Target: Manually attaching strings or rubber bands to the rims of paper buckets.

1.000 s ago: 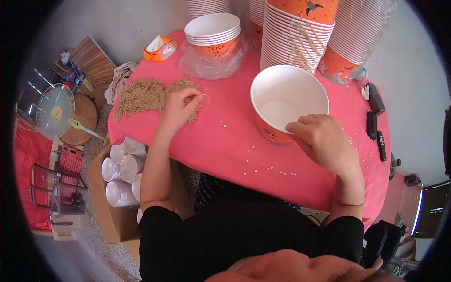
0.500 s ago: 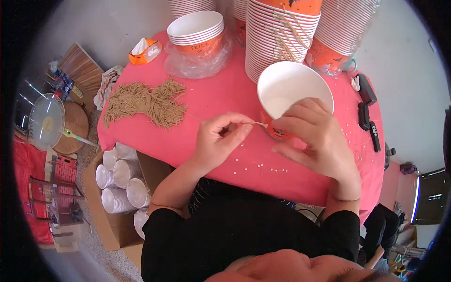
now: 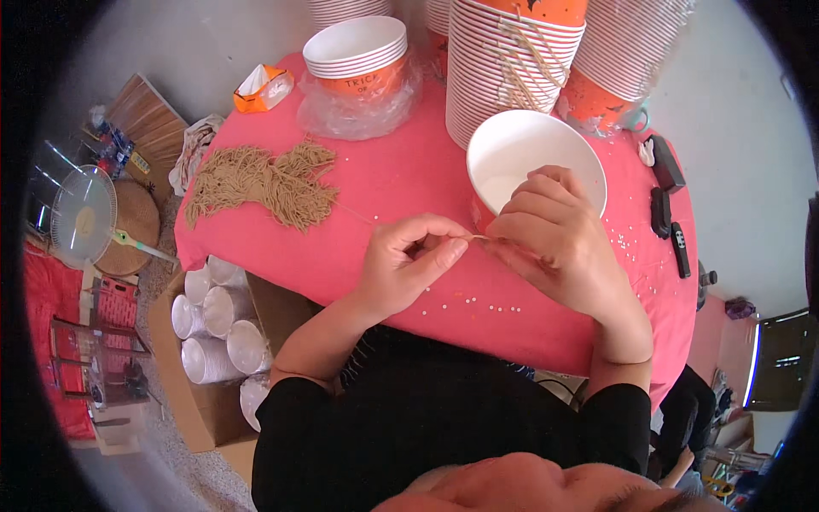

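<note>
Just beside the white-lined bucket (image 3: 510, 141), above the bench (image 3: 392, 183), I have my left hand (image 3: 408, 263) and right hand (image 3: 559, 237) pinched closed on the tan cord (image 3: 478, 236), which I judge light, limp and best gripped near its end.

A thin tan cord (image 3: 477, 237) is being pinched at the fingertips of the left hand (image 3: 408, 263) and the right hand (image 3: 559, 243), close together above a pink-covered table (image 3: 388, 179). An open white-lined bucket (image 3: 503, 154) is being partly hidden by the right hand. A tan cord pile (image 3: 256, 188) and a tall bucket stack (image 3: 499, 81) are being supported by the table, while white cups (image 3: 205, 360) are being held in a cardboard box (image 3: 189, 416).
</note>
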`<state>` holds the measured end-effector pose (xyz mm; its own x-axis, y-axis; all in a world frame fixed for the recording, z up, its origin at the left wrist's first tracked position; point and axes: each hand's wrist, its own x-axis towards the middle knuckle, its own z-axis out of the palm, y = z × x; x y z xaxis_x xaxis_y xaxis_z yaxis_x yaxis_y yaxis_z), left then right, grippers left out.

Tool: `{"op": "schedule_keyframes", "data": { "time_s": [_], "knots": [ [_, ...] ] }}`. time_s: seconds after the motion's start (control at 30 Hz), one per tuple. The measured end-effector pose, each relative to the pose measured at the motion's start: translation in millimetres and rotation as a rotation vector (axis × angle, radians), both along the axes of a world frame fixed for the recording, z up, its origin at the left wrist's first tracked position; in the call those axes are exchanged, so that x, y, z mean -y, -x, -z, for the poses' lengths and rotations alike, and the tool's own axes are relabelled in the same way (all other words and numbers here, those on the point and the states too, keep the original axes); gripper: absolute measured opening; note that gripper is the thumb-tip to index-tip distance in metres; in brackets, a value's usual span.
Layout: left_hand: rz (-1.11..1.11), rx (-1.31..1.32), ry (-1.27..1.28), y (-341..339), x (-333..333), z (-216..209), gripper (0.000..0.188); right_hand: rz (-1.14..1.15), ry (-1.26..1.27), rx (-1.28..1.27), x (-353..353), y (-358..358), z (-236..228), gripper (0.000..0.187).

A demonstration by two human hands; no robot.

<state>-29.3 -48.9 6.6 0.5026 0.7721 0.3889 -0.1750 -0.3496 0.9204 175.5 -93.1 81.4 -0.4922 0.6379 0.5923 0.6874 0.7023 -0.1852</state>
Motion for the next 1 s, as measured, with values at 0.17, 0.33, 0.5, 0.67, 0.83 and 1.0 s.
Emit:
{"op": "schedule_keyframes", "data": {
  "time_s": [0.17,0.33,0.5,0.67,0.83,1.0],
  "knots": [
    [0.009,-0.017,0.008,0.8,-2.3,6.1,0.01,-0.008,-0.042,-0.007,-2.2,0.1,2.3,0.015],
    [0.091,0.193,0.166,-10.6,1.0,3.7,0.01,-0.016,-0.015,0.064,-1.0,-0.3,1.0,0.014],
    [-0.01,0.049,-0.051,-12.4,2.7,2.2,0.01,-0.009,0.02,0.07,0.7,0.3,0.4,0.014],
    [-0.104,-0.026,-0.32,-13.4,-0.8,-6.1,0.009,-0.012,0.049,0.06,-3.0,0.0,3.7,0.012],
    [-0.234,-0.064,-0.311,-13.4,-17.4,-1.6,0.007,0.036,-0.082,0.018,-12.0,-1.5,7.2,0.016],
    [-0.263,-0.031,-0.11,-19.0,-54.3,18.1,0.006,0.134,0.075,0.07,-16.1,-9.6,11.6,0.021]
  ]
}}
